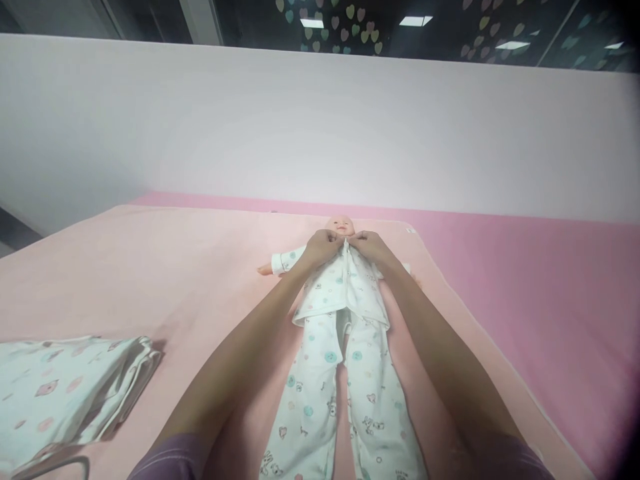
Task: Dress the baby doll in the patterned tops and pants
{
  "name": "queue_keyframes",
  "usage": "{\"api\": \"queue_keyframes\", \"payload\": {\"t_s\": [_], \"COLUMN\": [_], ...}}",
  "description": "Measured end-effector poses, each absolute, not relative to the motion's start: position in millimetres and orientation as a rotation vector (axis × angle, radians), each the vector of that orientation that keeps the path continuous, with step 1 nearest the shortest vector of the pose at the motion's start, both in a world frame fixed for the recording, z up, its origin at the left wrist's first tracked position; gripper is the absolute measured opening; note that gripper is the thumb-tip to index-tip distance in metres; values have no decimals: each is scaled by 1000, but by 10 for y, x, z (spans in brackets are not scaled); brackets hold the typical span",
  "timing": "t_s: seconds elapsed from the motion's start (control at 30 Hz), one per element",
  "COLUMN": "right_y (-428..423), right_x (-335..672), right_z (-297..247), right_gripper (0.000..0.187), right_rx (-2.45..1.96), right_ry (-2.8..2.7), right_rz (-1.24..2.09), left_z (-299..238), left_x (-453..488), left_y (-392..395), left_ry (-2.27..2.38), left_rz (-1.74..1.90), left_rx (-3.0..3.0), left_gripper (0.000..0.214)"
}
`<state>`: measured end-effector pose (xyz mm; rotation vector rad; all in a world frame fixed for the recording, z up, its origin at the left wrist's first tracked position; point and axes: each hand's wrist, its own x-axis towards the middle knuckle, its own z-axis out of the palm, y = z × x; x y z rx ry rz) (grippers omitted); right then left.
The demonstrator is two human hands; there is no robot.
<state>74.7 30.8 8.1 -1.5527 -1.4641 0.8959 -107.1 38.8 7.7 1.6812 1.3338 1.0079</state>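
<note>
A baby doll (342, 224) lies on its back on a peach-coloured mat, its head at the far end. It wears a white patterned jacket (325, 291) and matching trousers (320, 380) that stretch toward me. At the doll's neck, my left hand (324, 247) pinches one side of the jacket's collar. My right hand (371, 245) pinches the other side, close beside it. Below my fingers the jacket's front edges run together down the middle and part at the hem. One doll arm in its sleeve (287, 261) sticks out to the left; the other is mostly behind my right forearm.
Folded white printed cloth (65, 393) lies at the near left, with a grey curved piece (60, 467) at its front. The peach mat (200, 267) rests on a pink surface (525, 300). A white wall (320, 133) rises behind, below dark glass with heart stickers.
</note>
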Motion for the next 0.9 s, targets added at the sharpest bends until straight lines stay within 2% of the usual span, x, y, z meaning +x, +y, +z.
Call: {"api": "queue_keyframes", "payload": {"t_s": [0.23, 0.3, 0.37, 0.47, 0.6, 0.7, 0.73, 0.83, 0.9], "right_y": [28, -293, -744, -1417, -1727, -1553, -1476, -1317, -1304], "right_x": [610, 668, 775, 934, 906, 800, 807, 1071, 1431], "right_z": [298, 343, 356, 295, 130, 118, 149, 259, 256], "right_gripper": [18, 19, 28, 38, 27, 7, 9, 34, 37], "right_rx": [-1649, -1576, -1454, -1355, -1357, -1390, -1411, -1537, -1675], "right_ry": [-1623, -1714, -1844, -2088, -2124, -2078, -2062, -1929, -1815], "right_rz": [594, 405, 303, 409, 339, 300, 299, 199, 111], "left_z": [173, 235, 272, 222, 57, 49, 79, 198, 228], "left_x": [-1027, -1135, -1314, -1567, -1560, -1442, -1445, -1709, -2086], "left_y": [225, -58, -465, -1100, -1469, -1344, -1267, -1025, -899], "left_ry": [1431, 1484, 1468, 1323, 1455, 1528, 1523, 1647, 1849], "left_rz": [1066, 1111, 1114, 951, 800, 805, 813, 901, 923], "left_rx": [1791, 1916, 2104, 2315, 2394, 2423, 2398, 2134, 1956], "left_gripper": [21, 26, 34, 43, 28, 10, 8, 33, 40]}}
